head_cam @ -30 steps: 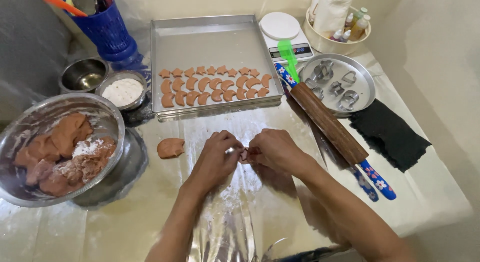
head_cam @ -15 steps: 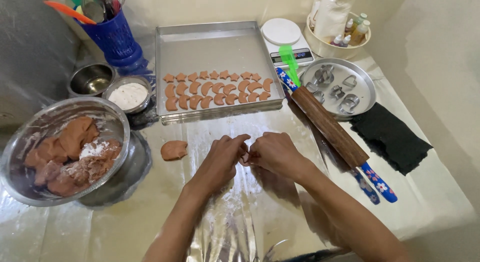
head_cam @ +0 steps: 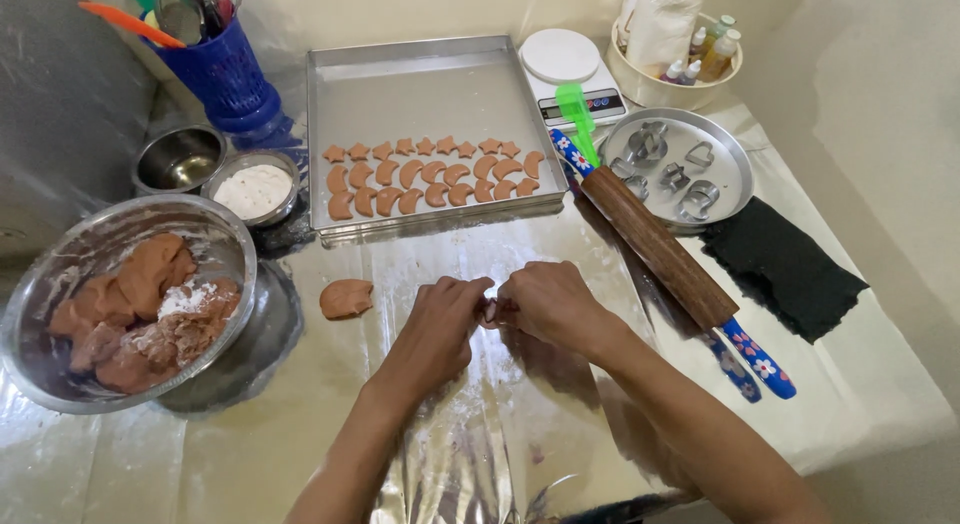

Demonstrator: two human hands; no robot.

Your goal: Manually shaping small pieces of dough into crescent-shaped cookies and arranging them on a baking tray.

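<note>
Your hands: your left hand (head_cam: pixel 437 329) and right hand (head_cam: pixel 548 304) meet fingertip to fingertip over the shiny foil-covered worktop (head_cam: pixel 480 454), both curled and pinching one small reddish-brown bit of dough (head_cam: pixel 492 312) between them — most of it is hidden by your fingers, so its shape cannot be told.
Grip: both hands clenched on that bit, held at the join of the two hands, just above the foil.
Left of the grip: a small brown lump of dough (head_cam: pixel 346 298) lies on the foil, near your left hand but apart from it.
Farther left: a large steel mixing bowl (head_cam: pixel 60 254) holds brown dough chunks dusted with white flour.
Right of the grip: a dark wooden rolling pin with blue flowered handles (head_cam: pixel 655 249) lies slantwise, near your right hand; beyond it a black cloth (head_cam: pixel 785 269).
Beyond the grip: a square metal baking tray (head_cam: pixel 420 84) carries rows of brown star and crescent cut-outs (head_cam: pixel 430 174) along its near edge.
Beyond and left: a small steel bowl of white flour (head_cam: pixel 255 189), an empty small steel bowl (head_cam: pixel 178 159), a blue utensil holder (head_cam: pixel 225 69).
Beyond and right: a round metal plate of steel cookie cutters (head_cam: pixel 675 169) — behind it a white kitchen scale (head_cam: pixel 565 64).
</note>
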